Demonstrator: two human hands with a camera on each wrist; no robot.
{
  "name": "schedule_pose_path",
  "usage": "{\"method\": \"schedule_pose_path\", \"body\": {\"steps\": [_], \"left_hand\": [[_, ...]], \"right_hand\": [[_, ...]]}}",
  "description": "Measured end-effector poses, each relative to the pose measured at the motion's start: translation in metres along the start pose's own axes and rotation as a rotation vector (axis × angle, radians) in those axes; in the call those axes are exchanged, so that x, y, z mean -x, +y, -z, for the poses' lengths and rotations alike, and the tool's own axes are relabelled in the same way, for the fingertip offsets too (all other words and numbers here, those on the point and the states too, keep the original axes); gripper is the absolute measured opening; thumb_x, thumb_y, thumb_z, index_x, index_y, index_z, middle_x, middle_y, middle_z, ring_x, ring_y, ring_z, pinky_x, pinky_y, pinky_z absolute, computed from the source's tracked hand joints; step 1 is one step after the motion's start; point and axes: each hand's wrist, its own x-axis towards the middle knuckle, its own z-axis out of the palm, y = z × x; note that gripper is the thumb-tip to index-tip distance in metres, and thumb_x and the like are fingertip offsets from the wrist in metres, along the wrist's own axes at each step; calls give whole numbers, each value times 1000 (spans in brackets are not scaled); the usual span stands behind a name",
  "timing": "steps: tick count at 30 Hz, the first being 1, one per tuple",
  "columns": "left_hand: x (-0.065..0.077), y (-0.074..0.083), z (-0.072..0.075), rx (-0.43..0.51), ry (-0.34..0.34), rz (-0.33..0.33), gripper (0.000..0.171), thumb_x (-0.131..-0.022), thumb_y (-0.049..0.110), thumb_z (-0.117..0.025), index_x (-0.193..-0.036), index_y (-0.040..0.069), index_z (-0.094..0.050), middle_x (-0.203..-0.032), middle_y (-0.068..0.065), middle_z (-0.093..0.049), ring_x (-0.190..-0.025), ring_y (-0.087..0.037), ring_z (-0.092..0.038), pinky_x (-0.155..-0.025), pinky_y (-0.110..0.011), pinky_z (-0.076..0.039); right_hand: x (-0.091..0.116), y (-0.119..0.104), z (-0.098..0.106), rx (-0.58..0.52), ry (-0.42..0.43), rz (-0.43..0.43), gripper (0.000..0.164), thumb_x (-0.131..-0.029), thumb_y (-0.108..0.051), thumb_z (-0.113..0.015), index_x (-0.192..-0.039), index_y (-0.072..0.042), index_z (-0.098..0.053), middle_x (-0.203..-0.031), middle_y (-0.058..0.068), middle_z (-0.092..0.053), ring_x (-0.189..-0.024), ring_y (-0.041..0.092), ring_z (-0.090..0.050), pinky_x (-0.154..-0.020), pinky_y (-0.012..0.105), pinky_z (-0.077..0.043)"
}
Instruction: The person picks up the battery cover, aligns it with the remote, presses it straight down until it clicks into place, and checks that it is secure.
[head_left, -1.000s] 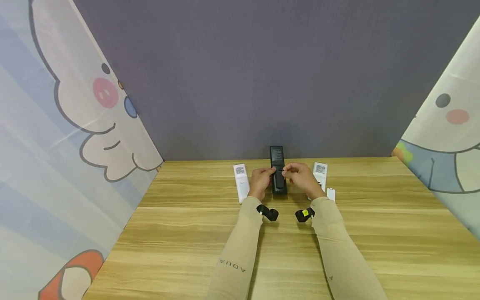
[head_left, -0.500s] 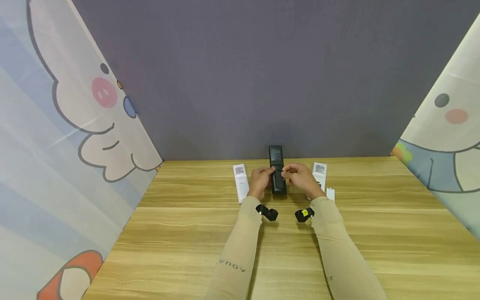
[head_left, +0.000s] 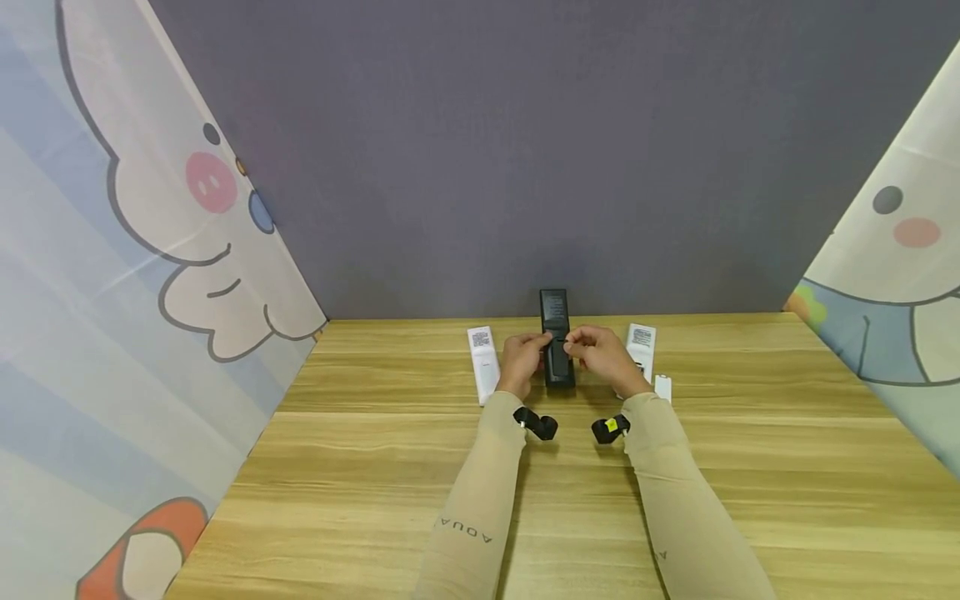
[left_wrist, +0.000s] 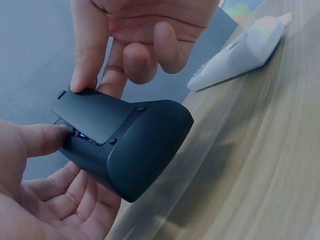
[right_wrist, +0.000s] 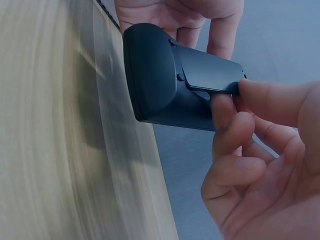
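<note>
A black remote control (head_left: 554, 310) is held back side up over the far part of the table. My left hand (head_left: 519, 364) grips it from the left, thumb along the edge of its back. From the other side my right hand (head_left: 604, 358) pinches the black battery cover (left_wrist: 92, 114) between thumb and a finger. In the left wrist view the cover sits tilted over the battery compartment, lifted along one long side. Through that gap a bit of the compartment (left_wrist: 81, 134) shows, with something bluish inside; the rest is hidden.
A white remote control (head_left: 483, 367) lies left of the hands. Another white remote control (head_left: 642, 340), partly behind the right hand, lies on the right, with a small white battery cover (head_left: 663, 387) near it. A grey panel (head_left: 480, 167) rises at the table's (head_left: 360, 467) far edge.
</note>
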Motion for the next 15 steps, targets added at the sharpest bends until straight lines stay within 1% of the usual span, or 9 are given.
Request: {"method": "schedule_pose_path", "body": {"steps": [6, 10, 15], "left_hand": [[0, 1, 0, 4, 3, 1, 24, -96, 25, -70, -109, 5, -78, -90, 0, -69, -73, -11, -61, -65, -24, -51], [-1, 0, 0, 9, -2, 2, 25, -96, 25, -70, -110, 5, -77, -90, -1, -69, -72, -11, -61, -64, -23, -51], [-2, 0, 0, 16, -6, 2, 26, -97, 24, -70, -111, 4, -77, -89, -1, -69, -70, -11, -61, -63, -23, -50]], "right_hand": [[1, 1, 0, 28, 11, 8, 16, -104, -19, -60, -110, -4, -65, -93, 9, -61, -80, 38, -58, -73, 44, -50], [1, 2, -1, 47, 15, 16, 16, -103, -19, -61, -109, -5, -65, -95, 10, -63, -79, 36, -58, -73, 44, -51], [1, 2, -2, 72, 21, 30, 15, -103, -19, -61, -108, -5, -66, -95, 11, -64, -77, 31, -58, -70, 40, -51]]}}
